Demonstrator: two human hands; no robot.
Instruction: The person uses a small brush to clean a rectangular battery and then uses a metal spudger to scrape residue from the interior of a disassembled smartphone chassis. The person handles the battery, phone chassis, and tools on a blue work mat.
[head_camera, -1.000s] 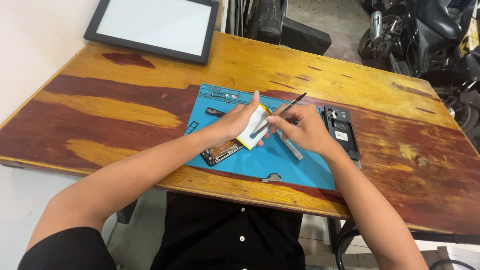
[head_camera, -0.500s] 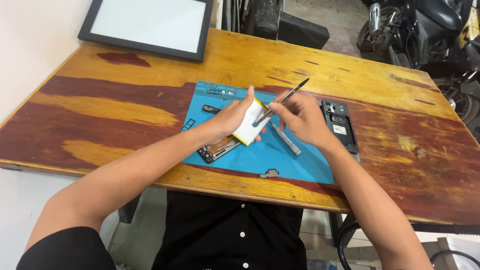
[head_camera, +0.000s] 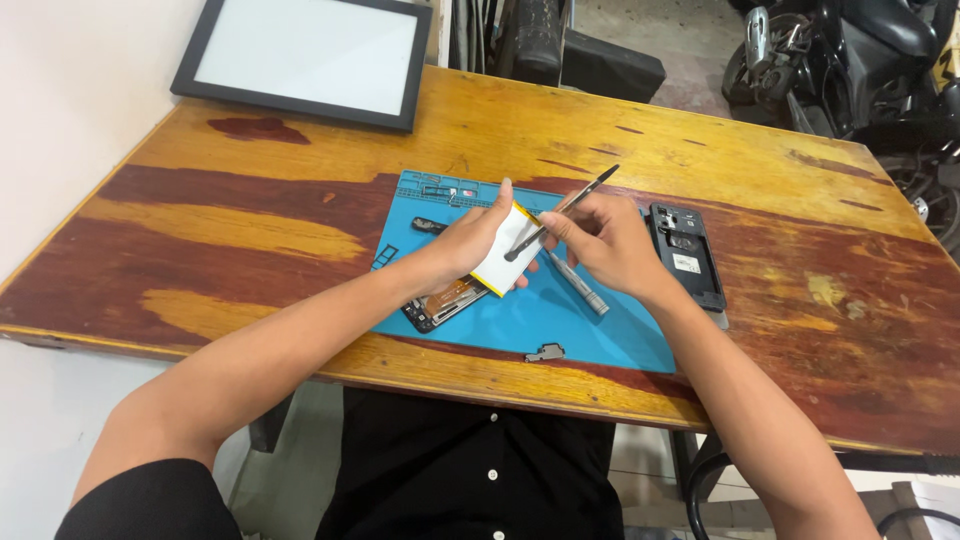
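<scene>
While seen from the head camera, the sole view supplied, observed a wooden table (head_camera: 700, 160) bearing a blue work mat (head_camera: 560, 320) near its front edge.

Noted the left hand (head_camera: 470, 245) over the mat's middle, fingers closed around a flat white battery with a yellow edge (head_camera: 505, 262), holding it tilted just above an opened phone body (head_camera: 445, 300) lying on the mat. Found the battery's lower end touching or just over the phone body; could not tell which.

Noted the right hand (head_camera: 605, 245) just beside the left, thumb and forefinger pinched on a slim dark metal tool (head_camera: 560, 212). Recorded the tool slanting upward to the right, its lower tip resting against the battery's upper face, its far end clear above the mat's back edge.

Recorded a grey screwdriver (head_camera: 580, 285) lying loose on the mat beneath the right hand, apart from the fingers. Recorded a small grey metal part (head_camera: 545, 352) near the mat's front edge, and a small dark part (head_camera: 428, 225) near the mat's upper left, beside the left hand.

Recorded a dark phone back cover (head_camera: 688, 255) lying inner side up at the mat's right edge, close by the right wrist. Recorded a black-framed white panel (head_camera: 305, 58) at the table's far left corner, well apart from both hands. Noted parked motorcycles (head_camera: 850, 60) beyond the table's far right.
</scene>
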